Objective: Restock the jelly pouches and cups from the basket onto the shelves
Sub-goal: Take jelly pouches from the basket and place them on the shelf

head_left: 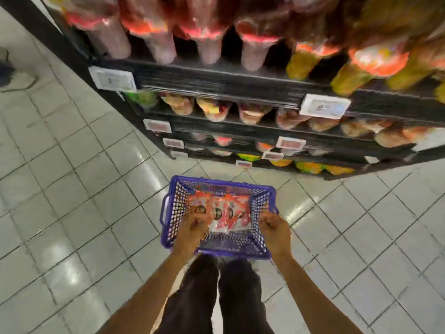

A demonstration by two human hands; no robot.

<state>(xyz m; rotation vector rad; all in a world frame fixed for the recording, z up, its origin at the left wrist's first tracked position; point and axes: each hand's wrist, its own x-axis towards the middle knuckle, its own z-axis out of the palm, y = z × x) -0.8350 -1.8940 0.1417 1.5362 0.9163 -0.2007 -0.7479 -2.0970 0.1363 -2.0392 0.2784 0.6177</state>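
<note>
Tiled shop aisle. Our left grip curls onto red jelly pouches inside the purple basket; our right grip clasps its rim. Seemingly picking; next, lift pouches toward the blurred shelves.

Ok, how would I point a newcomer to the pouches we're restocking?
Below the dark shelves, over the tiled floor, is a purple basket. The pouches lie flat inside it: red and white with dark round marks, the only stock not on a shelf.
</note>
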